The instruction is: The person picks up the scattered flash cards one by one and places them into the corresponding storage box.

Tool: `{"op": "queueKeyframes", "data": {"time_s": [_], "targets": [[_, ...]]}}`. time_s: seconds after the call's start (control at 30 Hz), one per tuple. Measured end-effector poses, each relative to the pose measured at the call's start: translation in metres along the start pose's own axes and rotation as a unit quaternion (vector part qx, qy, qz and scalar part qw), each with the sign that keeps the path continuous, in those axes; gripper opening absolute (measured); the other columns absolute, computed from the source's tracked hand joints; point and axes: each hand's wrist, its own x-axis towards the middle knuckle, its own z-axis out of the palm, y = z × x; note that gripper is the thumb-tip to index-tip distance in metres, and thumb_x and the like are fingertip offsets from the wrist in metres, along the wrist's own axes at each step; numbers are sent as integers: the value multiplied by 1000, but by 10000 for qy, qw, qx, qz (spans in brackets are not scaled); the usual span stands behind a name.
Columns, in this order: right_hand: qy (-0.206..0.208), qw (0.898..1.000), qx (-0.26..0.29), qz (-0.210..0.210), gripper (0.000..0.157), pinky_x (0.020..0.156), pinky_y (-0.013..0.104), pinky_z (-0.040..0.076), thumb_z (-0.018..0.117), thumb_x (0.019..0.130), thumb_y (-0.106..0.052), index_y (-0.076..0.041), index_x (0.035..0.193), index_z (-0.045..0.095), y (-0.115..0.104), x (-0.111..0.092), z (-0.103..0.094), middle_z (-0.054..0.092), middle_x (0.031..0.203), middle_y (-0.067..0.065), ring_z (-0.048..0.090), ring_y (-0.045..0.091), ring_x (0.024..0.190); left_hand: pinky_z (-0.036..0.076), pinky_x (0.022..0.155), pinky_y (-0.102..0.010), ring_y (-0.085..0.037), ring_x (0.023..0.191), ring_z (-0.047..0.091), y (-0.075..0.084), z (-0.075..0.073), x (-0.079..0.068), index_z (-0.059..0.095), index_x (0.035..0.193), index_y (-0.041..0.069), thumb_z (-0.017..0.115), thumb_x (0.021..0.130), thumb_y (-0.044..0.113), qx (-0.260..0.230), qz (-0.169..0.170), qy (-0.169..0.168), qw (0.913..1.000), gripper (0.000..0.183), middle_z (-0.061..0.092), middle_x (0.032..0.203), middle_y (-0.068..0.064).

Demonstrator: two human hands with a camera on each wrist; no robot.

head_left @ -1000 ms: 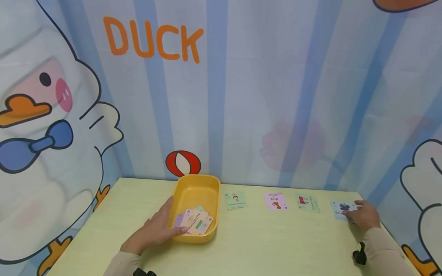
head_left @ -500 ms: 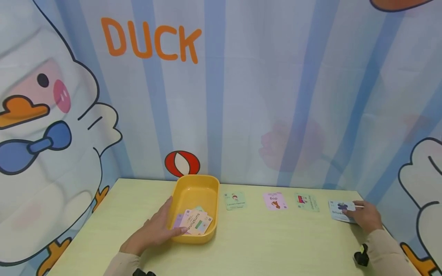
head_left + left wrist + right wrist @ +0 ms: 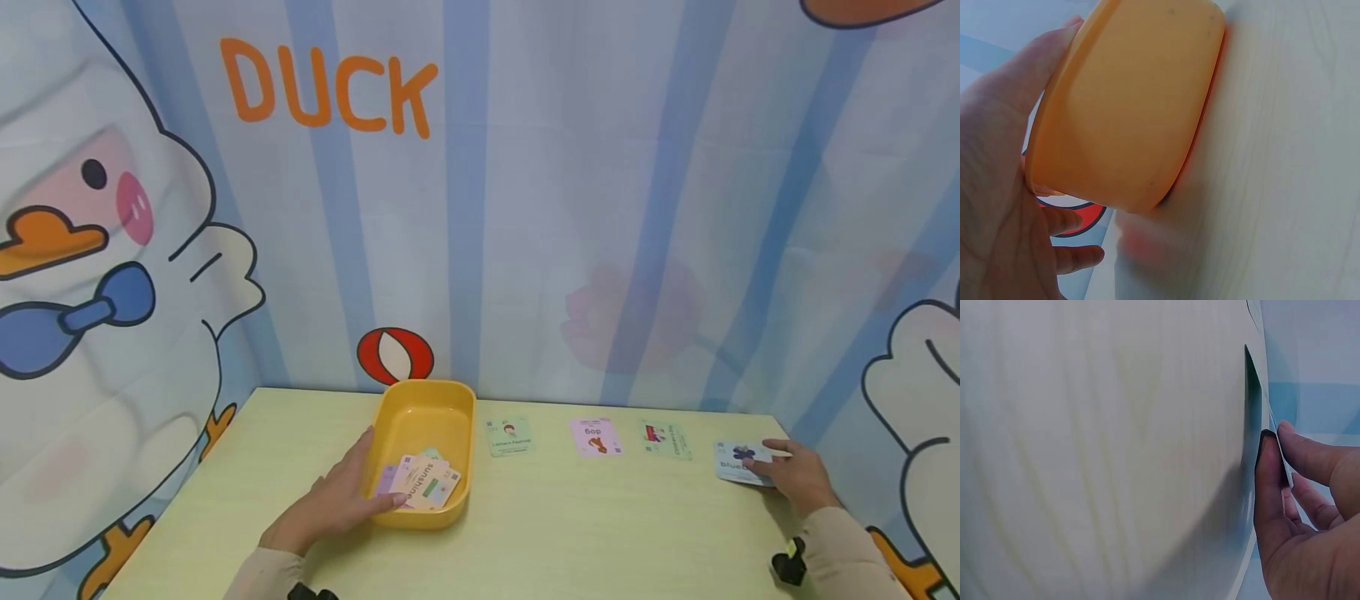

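Note:
In the head view my left hand (image 3: pixel 341 493) holds the near left corner of a yellow plastic tray (image 3: pixel 467 442), thumb over its front rim and fingers along its left side. The left wrist view shows the tray's outer wall (image 3: pixel 1135 106) beside the hand. Inside lie several word cards (image 3: pixel 426 482), the top one reading "sunshine". At the table's far right, my right hand (image 3: pixel 801 477) pinches the edge of a pale blue card (image 3: pixel 729 467) with a dark blue picture. In the right wrist view this card (image 3: pixel 1252 394) is tilted, its held edge off the table.
Along the back of the pale table (image 3: pixel 585 533) lie a green lantern card (image 3: pixel 510 437), an upside-down pink dog card (image 3: pixel 597 437) and another green card (image 3: pixel 665 439). A striped duck curtain (image 3: pixel 525 208) hangs right behind the table's back edge.
The right hand has raised the near edge of the blue card off the table and now holds it tilted, a little nearer. The left hand and tray keep their place.

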Motion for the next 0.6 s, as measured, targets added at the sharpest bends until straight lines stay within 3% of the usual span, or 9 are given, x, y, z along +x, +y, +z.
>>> {"op": "queueKeyframes", "data": {"time_s": [0.13,0.23,0.37,0.6], "targets": [[-105,9991,387,102,83,90,46,58,75,94,-17,13,153,25,1,3,0,18,153,46,28,57,141,24,107,-81,-42,148,31,1,-1,-1,4,164,11,72,79,68,-11,29,-23,10000,123,20,168,-17],[-105,9991,397,124,83,73,33,61,76,92,-15,15,152,27,2,5,1,23,150,48,40,54,136,24,107,-81,-43,148,30,1,-2,-2,4,164,10,72,80,68,2,51,-28,10000,123,19,168,-18],[-165,9994,280,108,83,70,32,61,77,92,-17,15,151,28,2,6,0,26,148,48,54,50,122,25,106,-81,-43,148,30,1,-2,-1,4,164,8,72,81,67,13,105,-17,9999,122,19,168,-18],[-233,9990,364,100,85,71,32,61,77,92,-19,14,153,27,-2,2,2,25,149,48,58,47,118,24,106,-82,-44,148,30,0,-1,-1,4,164,9,72,80,68,-31,60,-24,10000,123,19,168,-18]]}}
